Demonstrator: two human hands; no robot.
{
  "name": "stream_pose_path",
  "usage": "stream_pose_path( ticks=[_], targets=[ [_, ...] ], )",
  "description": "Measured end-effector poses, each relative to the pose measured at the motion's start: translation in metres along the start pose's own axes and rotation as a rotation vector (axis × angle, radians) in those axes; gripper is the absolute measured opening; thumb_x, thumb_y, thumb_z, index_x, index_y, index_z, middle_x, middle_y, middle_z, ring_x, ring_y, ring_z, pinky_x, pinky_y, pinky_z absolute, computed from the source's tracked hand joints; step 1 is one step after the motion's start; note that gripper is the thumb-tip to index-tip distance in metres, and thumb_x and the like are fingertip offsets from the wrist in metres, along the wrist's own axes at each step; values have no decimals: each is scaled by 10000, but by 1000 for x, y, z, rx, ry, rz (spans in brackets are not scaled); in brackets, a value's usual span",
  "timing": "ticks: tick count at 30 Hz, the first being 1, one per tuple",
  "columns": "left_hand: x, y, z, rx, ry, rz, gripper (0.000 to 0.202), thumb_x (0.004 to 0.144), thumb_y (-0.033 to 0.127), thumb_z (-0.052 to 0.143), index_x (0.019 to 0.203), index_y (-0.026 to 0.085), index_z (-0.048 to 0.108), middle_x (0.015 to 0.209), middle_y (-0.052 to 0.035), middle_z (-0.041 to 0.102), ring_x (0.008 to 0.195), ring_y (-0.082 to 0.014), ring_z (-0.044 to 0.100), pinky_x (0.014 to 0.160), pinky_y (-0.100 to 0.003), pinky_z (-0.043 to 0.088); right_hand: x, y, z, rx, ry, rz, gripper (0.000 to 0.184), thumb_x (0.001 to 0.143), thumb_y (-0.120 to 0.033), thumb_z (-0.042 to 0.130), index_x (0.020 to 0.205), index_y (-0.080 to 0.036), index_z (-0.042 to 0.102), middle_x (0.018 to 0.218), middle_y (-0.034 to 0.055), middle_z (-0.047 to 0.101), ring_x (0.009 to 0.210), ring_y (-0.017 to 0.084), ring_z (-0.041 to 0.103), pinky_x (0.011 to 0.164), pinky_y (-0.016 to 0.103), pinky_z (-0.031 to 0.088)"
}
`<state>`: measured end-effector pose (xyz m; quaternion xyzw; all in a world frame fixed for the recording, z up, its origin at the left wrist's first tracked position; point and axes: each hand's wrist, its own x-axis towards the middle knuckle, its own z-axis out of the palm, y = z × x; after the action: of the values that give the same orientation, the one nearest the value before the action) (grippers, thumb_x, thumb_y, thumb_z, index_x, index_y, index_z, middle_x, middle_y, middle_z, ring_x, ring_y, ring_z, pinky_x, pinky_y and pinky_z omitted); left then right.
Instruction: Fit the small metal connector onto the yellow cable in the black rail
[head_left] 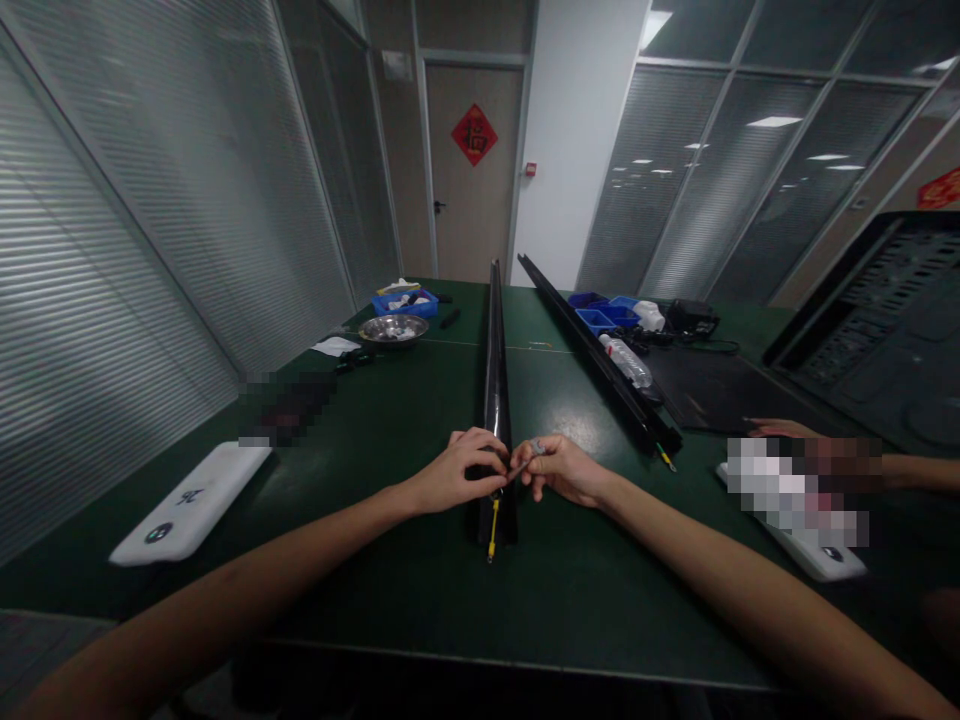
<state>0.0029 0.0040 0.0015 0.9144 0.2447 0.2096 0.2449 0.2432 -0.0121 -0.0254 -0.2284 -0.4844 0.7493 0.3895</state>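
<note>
Black rail [495, 380] near end under left hand [461, 472], closed around it; right hand [564, 470] pinches thin tool [523, 462] just beside.

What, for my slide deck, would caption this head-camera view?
On a green table, the left hand grips a long black rail; the right hand pinches a small tool.

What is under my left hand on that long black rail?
The left hand closes over the black rail near its close end. A yellow wire pokes out below it. The right hand pinches a small grey piece beside it. The rail's top under the fingers is covered.
</note>
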Motion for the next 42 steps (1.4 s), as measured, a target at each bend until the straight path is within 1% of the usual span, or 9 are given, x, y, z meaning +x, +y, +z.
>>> stream_pose_path(
  ticks=[7,14,18,21,24,29,32,42],
  targets=[
    [0,2,-1,-2,-3,-10,157,967,373,643,958,261,753,1217,-28,648,1231,-263,490,1009,-402,305,0,0,0,-6,2,6,204,738,-218,885,838,-106,747,919,65,697,707,131,686,505,199,631],
    [0,-1,0,2,-2,-1,158,970,376,641,981,271,758,1218,-27,645,1226,-262,496,1016,-398,309,-1,1,0,-1,5,4,186,725,-179,880,797,-99,729,932,73,707,717,146,703,505,216,635],
    [0,-1,-1,0,-3,-1,153,968,374,646,986,274,760,1228,-29,641,1237,-268,489,1032,-412,308,-1,0,1,9,21,9,173,708,-154,880,773,-103,728,914,70,714,708,152,709,499,220,638],
    [0,1,-2,-9,-6,-8,179,973,394,634,987,271,764,1232,-36,641,1239,-272,483,1032,-413,314,-1,0,1,6,21,4,175,705,-159,883,776,-102,733,906,71,715,707,152,713,500,216,638],
    [0,1,-2,-7,-5,-9,167,973,380,639,988,272,764,1229,-32,640,1237,-266,486,1025,-406,317,-1,0,2,1,23,-1,180,704,-166,886,782,-105,736,908,71,715,711,150,712,506,212,637],
    [0,-4,1,9,-1,16,146,972,367,650,991,272,759,1229,-29,639,1237,-263,486,1030,-405,308,-1,0,2,-22,28,-7,191,694,-199,898,760,-102,747,891,70,711,700,147,705,498,208,630],
    [0,-5,2,10,3,16,156,976,375,645,993,266,756,1234,-31,639,1235,-260,490,1030,-401,306,-1,0,2,-22,30,-11,187,696,-189,898,759,-102,746,894,68,710,698,145,706,501,209,631],
    [0,-3,0,-5,-5,6,168,973,381,634,985,261,751,1227,-35,644,1236,-266,491,1015,-404,307,-2,-2,3,-24,21,-8,184,717,-202,892,806,-102,767,926,73,705,726,141,700,518,199,633]
  ],
)
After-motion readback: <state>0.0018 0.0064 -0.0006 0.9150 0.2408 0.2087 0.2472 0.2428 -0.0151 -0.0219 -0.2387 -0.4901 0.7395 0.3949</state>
